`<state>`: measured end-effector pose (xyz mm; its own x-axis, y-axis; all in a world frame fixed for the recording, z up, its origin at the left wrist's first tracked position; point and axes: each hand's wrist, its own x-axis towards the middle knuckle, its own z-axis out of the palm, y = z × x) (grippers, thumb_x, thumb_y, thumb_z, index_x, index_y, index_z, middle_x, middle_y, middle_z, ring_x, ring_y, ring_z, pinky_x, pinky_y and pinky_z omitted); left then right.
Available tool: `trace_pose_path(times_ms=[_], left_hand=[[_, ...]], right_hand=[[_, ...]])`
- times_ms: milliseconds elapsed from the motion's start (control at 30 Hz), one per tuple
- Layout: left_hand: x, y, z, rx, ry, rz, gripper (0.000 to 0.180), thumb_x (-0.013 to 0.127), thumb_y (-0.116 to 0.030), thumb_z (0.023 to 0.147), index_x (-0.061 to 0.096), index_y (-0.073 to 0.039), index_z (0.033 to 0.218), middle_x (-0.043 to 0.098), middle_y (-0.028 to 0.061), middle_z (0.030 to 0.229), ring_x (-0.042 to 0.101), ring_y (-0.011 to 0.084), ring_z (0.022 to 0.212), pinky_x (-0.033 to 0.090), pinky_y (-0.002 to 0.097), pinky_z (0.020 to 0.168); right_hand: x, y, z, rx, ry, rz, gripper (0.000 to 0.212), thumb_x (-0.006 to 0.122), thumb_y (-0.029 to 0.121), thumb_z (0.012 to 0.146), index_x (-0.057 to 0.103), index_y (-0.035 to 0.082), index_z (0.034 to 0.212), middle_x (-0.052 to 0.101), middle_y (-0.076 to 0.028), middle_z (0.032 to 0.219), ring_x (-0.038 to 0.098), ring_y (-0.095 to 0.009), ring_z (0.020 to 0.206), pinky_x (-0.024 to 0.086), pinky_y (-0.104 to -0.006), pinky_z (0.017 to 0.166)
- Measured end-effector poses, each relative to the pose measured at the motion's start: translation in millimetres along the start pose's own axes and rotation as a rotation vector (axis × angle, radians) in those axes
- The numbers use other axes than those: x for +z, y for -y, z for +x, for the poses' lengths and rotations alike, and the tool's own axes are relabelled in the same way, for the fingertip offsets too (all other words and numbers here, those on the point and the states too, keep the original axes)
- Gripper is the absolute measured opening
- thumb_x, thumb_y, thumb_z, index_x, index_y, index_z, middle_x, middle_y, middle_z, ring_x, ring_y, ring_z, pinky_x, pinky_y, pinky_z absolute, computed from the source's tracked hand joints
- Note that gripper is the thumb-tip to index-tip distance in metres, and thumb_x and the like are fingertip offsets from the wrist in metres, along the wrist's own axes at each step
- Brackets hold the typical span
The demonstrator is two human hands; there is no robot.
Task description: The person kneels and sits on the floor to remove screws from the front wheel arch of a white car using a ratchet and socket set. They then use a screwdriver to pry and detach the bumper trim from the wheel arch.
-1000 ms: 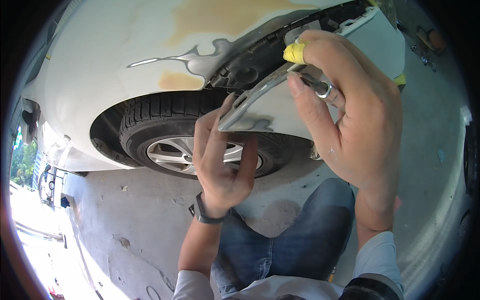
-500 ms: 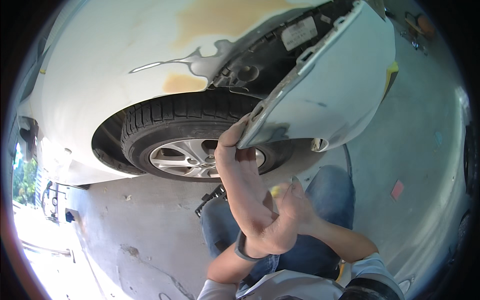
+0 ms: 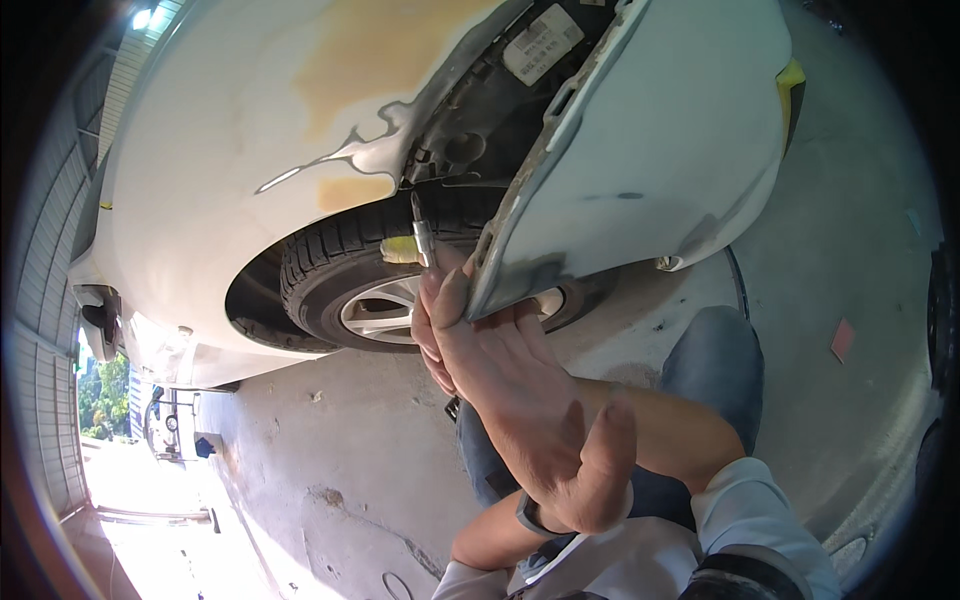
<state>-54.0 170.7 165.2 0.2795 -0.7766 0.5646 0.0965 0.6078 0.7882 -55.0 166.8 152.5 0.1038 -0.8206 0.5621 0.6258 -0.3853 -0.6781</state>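
My left hand grips the lower corner of a loose white bumper cover. Its fingers go under the edge while the thumb sticks out near the wrist. Behind it passes my right forearm, and my right hand shows partly to its left, closed on a slim metal screwdriver. The tool points upward, its tip just below the fender's lower corner, in front of the tire. A yellow wrapping covers one finger of that hand. The white fender has tan filler patches and bare sanded metal.
Between fender and bumper cover a gap shows dark inner parts and a white label. The silver wheel sits below. A pink piece lies on the concrete floor at right. My bent knee is under the bumper cover.
My right hand has moved up and left past my left hand, bringing the screwdriver into view near the fender corner. My left hand stays on the bumper cover. The whole view has shifted.
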Motion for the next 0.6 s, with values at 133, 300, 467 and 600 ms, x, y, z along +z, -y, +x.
trace_pose_path(times_ms=[133,300,467,600], left_hand=[[11,-9,-6,-0.096,-0.072,-0.021,0.113,0.076,-0.013,0.077,0.003,0.003,0.161,0.026,0.0195,0.161,0.023,0.0318,0.153,0.018,0.0417,0.124],[13,-8,-8,-0.18,-0.121,-0.079,0.108,0.074,-0.011,0.079,0.005,0.0,0.161,0.027,0.0181,0.16,0.025,0.0298,0.151,0.021,0.0404,0.123],[10,-2,-7,-0.196,-0.112,-0.098,0.1,0.072,-0.01,0.081,0.01,0.0,0.159,0.031,0.0171,0.157,0.028,0.0284,0.149,0.023,0.0394,0.121],[8,-3,-6,-0.203,-0.119,-0.1,0.095,0.07,-0.009,0.083,0.013,0.0,0.158,0.033,0.0163,0.155,0.031,0.0273,0.146,0.025,0.0387,0.119]], right_hand=[[-11,4,3,0.026,0.056,-0.052,0.119,0.002,0.08,0.094,0.024,-0.021,0.152,0.037,-0.037,0.148,0.031,-0.048,0.146,0.01,-0.0481,0.125],[-23,6,5,0.007,0.15,-0.018,0.114,0.001,0.076,0.096,0.023,-0.021,0.152,0.029,-0.038,0.154,0.026,-0.047,0.149,0.008,-0.0496,0.125],[-30,12,6,0.013,0.209,-0.029,0.109,0.0,0.071,0.099,0.023,-0.021,0.153,0.021,-0.039,0.161,0.021,-0.047,0.153,0.007,-0.051,0.125],[-30,13,11,0.003,0.23,-0.01,0.107,0.001,0.07,0.099,0.022,-0.02,0.154,0.017,-0.039,0.163,0.018,-0.046,0.155,0.005,-0.0516,0.125]])
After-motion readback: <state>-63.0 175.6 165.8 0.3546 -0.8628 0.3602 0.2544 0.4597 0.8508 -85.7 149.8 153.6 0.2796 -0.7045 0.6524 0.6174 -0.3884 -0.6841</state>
